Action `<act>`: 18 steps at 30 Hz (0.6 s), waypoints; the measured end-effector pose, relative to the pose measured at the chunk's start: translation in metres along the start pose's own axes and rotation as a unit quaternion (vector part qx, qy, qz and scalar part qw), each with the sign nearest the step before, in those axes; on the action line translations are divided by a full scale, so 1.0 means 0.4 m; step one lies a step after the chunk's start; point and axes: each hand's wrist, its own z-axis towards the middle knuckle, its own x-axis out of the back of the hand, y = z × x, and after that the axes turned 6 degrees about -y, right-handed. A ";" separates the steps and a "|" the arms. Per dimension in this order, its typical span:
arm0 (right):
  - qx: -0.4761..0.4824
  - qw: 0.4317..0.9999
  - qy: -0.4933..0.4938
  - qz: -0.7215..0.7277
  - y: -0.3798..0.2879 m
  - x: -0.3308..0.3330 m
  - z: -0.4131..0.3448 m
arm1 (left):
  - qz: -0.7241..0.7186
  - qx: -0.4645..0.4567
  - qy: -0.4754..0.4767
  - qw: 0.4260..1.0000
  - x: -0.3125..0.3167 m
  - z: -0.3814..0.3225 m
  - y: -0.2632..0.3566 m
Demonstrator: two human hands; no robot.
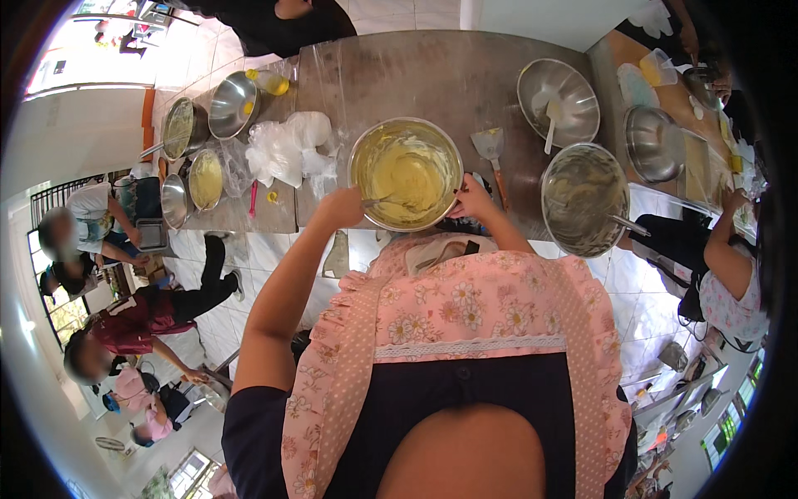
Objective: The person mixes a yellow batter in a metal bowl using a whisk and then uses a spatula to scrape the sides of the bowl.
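A round stainless steel bowl (453,150) stands near the table's front edge before me. Pale yellow batter (408,178) covers its bottom and is smeared up its wall. My left hand (343,207) grips the handle end of a metal utensil (381,201), whose other end reaches into the batter; its tip is hard to make out. At the opposite side, my right hand (474,199) holds the bowl's rim with its fingers. Just right of the bowl lies a flat scraper (489,145) with an orange handle, its blade marked by residue.
Rightward are a metal bowl (576,84) with a white spatula (552,121) and a smeared pan (586,187) jutting past the table edge. White plastic bags (280,150), an oil bottle (269,82), a pink-handled utensil (253,198) and several bowls occupy the left. People stand around.
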 end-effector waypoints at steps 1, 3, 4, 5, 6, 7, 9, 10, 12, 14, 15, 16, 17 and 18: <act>-0.021 0.997 -0.022 0.078 0.000 0.002 0.001 | 0.153 0.068 0.132 0.977 -0.019 0.007 0.037; -0.044 0.985 -0.042 0.159 -0.001 0.002 0.003 | 0.131 0.081 0.082 0.985 -0.041 -0.004 0.116; -0.034 0.989 -0.044 0.137 0.002 -0.001 0.009 | 0.139 0.067 0.069 0.986 -0.044 -0.023 0.154; -0.023 0.992 -0.045 0.116 0.005 -0.002 0.013 | 0.148 0.053 0.056 0.986 -0.048 -0.031 0.171; -0.024 0.991 -0.053 0.119 -0.002 -0.011 0.013 | 0.130 0.034 0.128 0.983 -0.091 0.007 0.102; -0.019 0.992 -0.046 0.116 0.005 -0.002 0.015 | 0.135 0.031 0.119 0.983 -0.060 0.016 0.113; -0.017 0.992 -0.041 0.119 0.015 0.000 0.012 | 0.116 0.137 0.138 0.974 -0.010 0.021 0.129; 0.004 0.991 -0.034 0.130 0.017 -0.008 0.011 | 0.106 0.137 0.164 0.971 -0.017 0.017 0.100; 0.037 0.990 -0.020 0.135 0.013 -0.026 0.002 | 0.118 0.107 0.118 0.980 -0.095 0.008 0.052; 0.035 0.991 -0.030 0.128 0.027 -0.019 0.004 | 0.091 -0.010 0.107 0.990 -0.131 -0.002 0.087; 0.034 0.992 -0.042 0.118 0.036 -0.017 0.002 | 0.030 0.008 0.112 0.993 -0.106 0.007 0.150; 0.030 0.991 -0.043 0.123 0.040 -0.027 0.003 | 0.012 0.054 0.131 0.990 -0.072 0.026 0.167; 0.032 0.988 -0.041 0.142 0.039 -0.029 0.003 | -0.008 0.101 0.151 0.983 -0.056 0.042 0.174; 0.035 0.985 -0.037 0.162 0.036 -0.023 0.004 | -0.007 0.101 0.146 0.984 -0.050 0.039 0.159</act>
